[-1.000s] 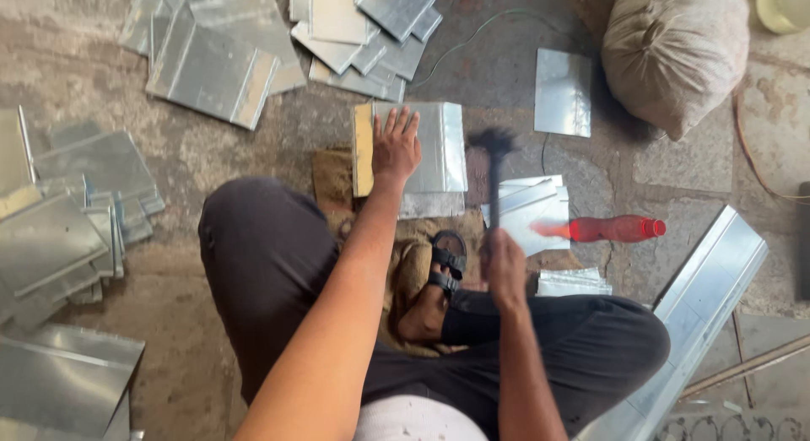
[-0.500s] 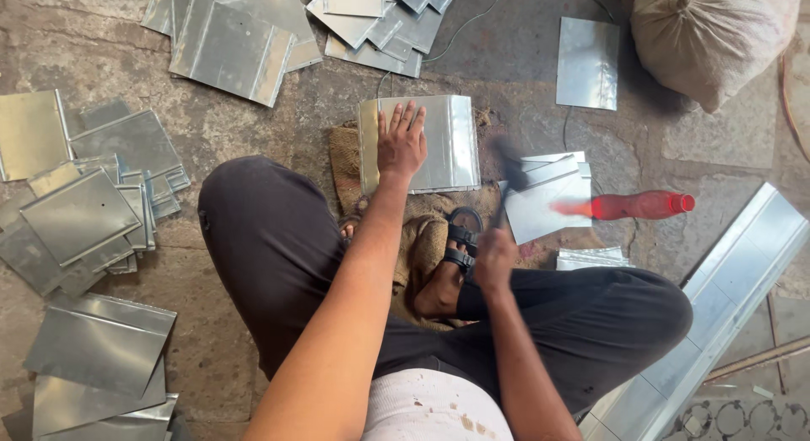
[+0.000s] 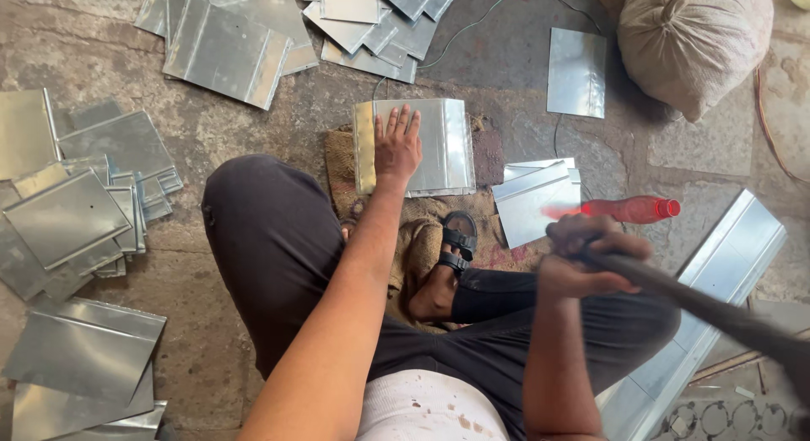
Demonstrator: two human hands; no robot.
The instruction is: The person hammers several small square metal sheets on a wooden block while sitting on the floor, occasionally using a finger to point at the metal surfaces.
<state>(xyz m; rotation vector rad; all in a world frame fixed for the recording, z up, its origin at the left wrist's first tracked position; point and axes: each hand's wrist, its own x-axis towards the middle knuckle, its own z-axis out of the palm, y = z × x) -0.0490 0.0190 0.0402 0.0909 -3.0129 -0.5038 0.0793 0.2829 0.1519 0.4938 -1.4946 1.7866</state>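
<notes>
Now left hand point(image 3: 396, 147) fingers lie spread on the metal sheet point(image 3: 434, 146); right hand point(image 3: 584, 257) fingers clench a hammer handle point(image 3: 717, 310).

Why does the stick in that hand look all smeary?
Head view: the dark stick in the right hand is streaked with motion blur, while the left hand flat on the metal sheet looks sharp; the sheets show soft glare, light is even.

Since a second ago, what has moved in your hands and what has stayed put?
The right hand, gripping the dark handle, has drawn back toward the body; the tool's head, earlier over the sheets, now trails off to the lower right, out of view. The left hand stays flat on the folded metal sheet. The sheet, the red bottle and the sack lie as before.
</notes>
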